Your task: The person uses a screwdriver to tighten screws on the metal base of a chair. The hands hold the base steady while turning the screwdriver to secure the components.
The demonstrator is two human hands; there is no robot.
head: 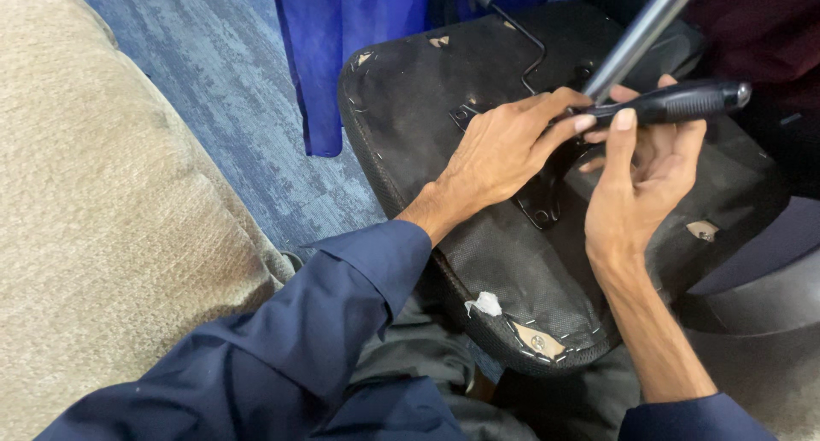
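We find open blue carpet [213, 73] left of the upturned chair seat [478, 261]; the beige sofa [94, 219] walls off the far left, and the metal column [641, 35] and blue cloth [342, 39] crowd the top.

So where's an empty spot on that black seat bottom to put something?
The seat underside is bare at its upper left, between the blue cloth and the left hand. The lower strip near the white scrap is bare too. The middle is crowded: both hands, the black handle in the right hand, and the metal pole.
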